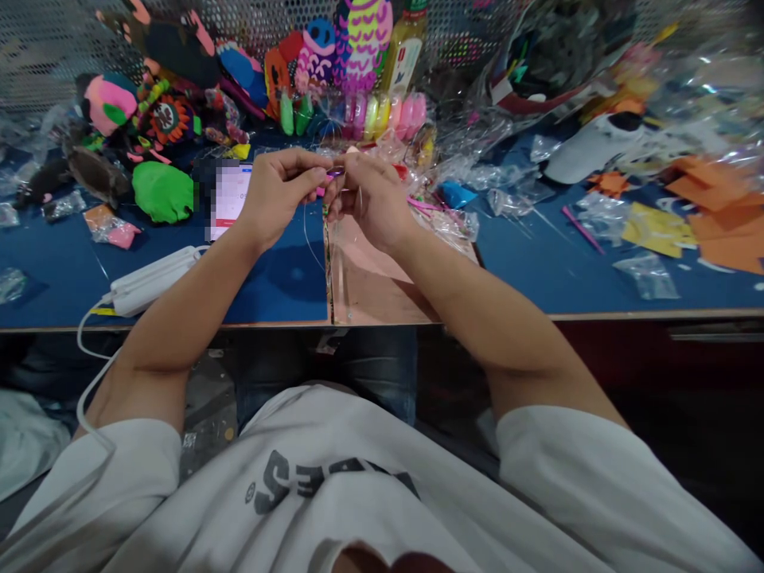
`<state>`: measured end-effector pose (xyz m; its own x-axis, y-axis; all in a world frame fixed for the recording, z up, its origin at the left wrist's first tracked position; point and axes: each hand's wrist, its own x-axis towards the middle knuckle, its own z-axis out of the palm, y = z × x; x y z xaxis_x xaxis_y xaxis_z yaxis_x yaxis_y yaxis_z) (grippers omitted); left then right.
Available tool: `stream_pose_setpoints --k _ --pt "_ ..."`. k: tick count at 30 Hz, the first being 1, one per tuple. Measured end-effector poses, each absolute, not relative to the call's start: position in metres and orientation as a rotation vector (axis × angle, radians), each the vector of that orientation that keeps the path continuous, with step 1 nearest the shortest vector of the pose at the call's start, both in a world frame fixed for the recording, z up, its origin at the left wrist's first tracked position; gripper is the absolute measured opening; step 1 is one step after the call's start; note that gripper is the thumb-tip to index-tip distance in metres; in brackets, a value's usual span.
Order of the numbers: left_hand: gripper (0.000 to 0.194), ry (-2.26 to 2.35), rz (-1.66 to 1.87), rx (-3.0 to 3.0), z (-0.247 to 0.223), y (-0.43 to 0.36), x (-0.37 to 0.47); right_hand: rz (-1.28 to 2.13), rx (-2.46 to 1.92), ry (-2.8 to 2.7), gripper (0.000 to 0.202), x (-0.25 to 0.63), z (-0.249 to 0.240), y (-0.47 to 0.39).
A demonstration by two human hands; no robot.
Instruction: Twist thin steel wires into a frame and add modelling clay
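Note:
My left hand and my right hand meet above the middle of the table, fingers pinched together. Between their fingertips is a small purple and pink piece, mostly covered by the fingers, so its kind does not show. A thin pale thread hangs in a loop below the left fingertips, and its ends are hidden. Under my right hand lies a light wooden board. Beside my left wrist lies a phone with a lit screen, partly blurred out.
Colourful clay figures and a bottle stand along the mesh back. A green clay lump and a white power strip lie left. To the right are a white cap, orange sheets, a purple stick and plastic wrappers.

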<state>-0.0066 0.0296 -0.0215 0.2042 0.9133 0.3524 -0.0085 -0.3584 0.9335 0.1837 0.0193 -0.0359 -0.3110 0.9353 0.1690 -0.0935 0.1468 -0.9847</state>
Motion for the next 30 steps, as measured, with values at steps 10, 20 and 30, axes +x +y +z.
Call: stream_pose_setpoints --k 10,20,30 --pt "0.007 0.937 1.134 1.224 -0.018 0.017 0.003 1.683 -0.891 -1.170 0.038 0.202 -0.035 0.033" --pt "0.011 0.935 1.183 1.285 -0.057 0.020 0.014 1.935 -0.935 -0.994 0.056 0.197 -0.052 0.036" --pt "0.002 0.977 1.203 1.531 -0.070 0.012 0.011 2.181 -0.954 -0.969 0.027 0.218 -0.058 0.039"
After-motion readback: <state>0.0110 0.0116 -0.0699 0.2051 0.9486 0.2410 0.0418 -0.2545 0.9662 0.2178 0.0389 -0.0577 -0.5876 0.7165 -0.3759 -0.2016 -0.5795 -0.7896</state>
